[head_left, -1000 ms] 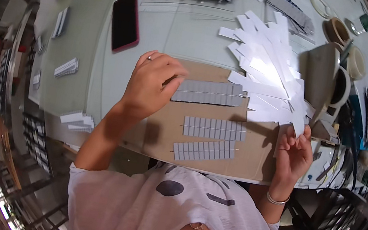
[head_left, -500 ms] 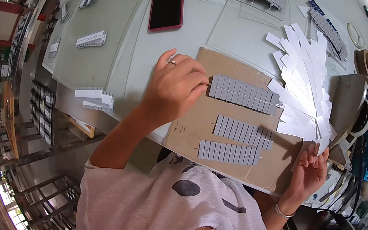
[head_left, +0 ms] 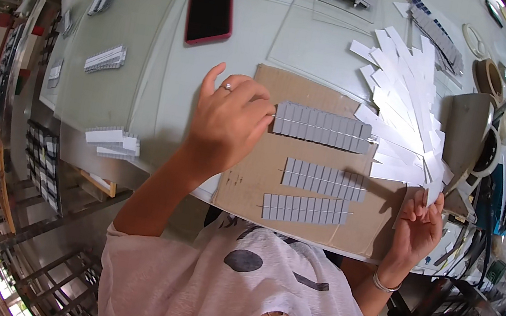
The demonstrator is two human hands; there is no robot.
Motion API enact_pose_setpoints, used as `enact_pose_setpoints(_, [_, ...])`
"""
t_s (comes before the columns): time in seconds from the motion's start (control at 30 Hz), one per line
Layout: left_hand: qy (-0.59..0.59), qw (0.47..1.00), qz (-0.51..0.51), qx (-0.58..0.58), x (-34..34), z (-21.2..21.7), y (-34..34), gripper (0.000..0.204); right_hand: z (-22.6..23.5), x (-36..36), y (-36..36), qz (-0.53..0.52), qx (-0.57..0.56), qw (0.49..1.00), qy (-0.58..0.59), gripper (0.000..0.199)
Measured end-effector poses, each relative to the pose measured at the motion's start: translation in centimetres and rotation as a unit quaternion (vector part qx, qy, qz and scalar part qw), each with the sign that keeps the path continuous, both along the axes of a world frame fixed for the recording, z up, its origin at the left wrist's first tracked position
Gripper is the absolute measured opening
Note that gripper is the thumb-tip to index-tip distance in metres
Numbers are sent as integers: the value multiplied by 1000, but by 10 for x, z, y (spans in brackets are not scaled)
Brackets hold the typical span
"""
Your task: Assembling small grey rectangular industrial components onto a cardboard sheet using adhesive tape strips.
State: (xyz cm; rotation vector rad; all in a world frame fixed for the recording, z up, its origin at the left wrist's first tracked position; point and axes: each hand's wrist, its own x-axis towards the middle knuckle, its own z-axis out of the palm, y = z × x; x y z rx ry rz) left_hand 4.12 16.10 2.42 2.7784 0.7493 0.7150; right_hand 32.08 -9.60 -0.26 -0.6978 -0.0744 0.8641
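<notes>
A brown cardboard sheet [head_left: 251, 171] lies before me, bearing grey segmented strips with thin wires running lengthwise. At the left end of the top grey segmented strip [head_left: 321, 127], my left hand [head_left: 229, 117] is closed in a pinch at its wire end; the fingertips partly hide the grip. My right hand [head_left: 418, 229], at the cardboard's right side, pinches the lower end of a white paper strip [head_left: 433, 190] between thumb and fingers. Below the top one lie a middle grey strip [head_left: 324, 180] and a lower grey strip [head_left: 304, 209], both untouched.
A fanned pile of white paper strips [head_left: 404, 96] spreads beyond the right hand. Tape rolls [head_left: 488, 78] and a grey tape dispenser [head_left: 465, 130] stand at the right. A phone [head_left: 212, 5] lies at the back, and small strip stacks [head_left: 106, 58] sit on the left.
The whole view has shifted slightly, so everything appears a little further left. Both hands keep their holds on the grey strip and the paper strip.
</notes>
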Motion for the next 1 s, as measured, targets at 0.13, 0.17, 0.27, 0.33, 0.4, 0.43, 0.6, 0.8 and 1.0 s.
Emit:
enact_pose_setpoints(0.13, [8,1000,13,-16,-2,6,0,13,2,-5,8,-10,-3,1000,14,25])
enact_pose_setpoints(0.17, [7,1000,14,-20,-2,8,0,13,3,-7,8,-14,-11,1000,16,24])
enact_pose_setpoints(0.27, [-2,999,12,-33,0,9,-2,12,2,-9,9,-18,-12,1000,10,24])
enact_pose_setpoints(0.33, [-1,999,12,-42,1,9,-1,12,2,-7,7,-23,-12,1000,6,24])
enact_pose_setpoints(0.4, [-4,999,11,-40,1,11,-2,10,3,-7,8,-13,1,1000,14,24])
enact_pose_setpoints(0.43, [-6,999,12,-40,0,12,-2,8,3,-7,8,-14,2,1000,14,24])
enact_pose_setpoints(0.6, [-13,996,7,-85,-2,13,-2,8,3,-9,8,-35,-12,999,18,20])
enact_pose_setpoints(0.8, [-6,994,9,-106,-8,15,1,10,16,-21,10,-166,-272,888,-332,17])
enact_pose_setpoints(1.0, [3,995,10,-103,-7,13,2,10,37,-15,25,-155,-399,430,-795,26])
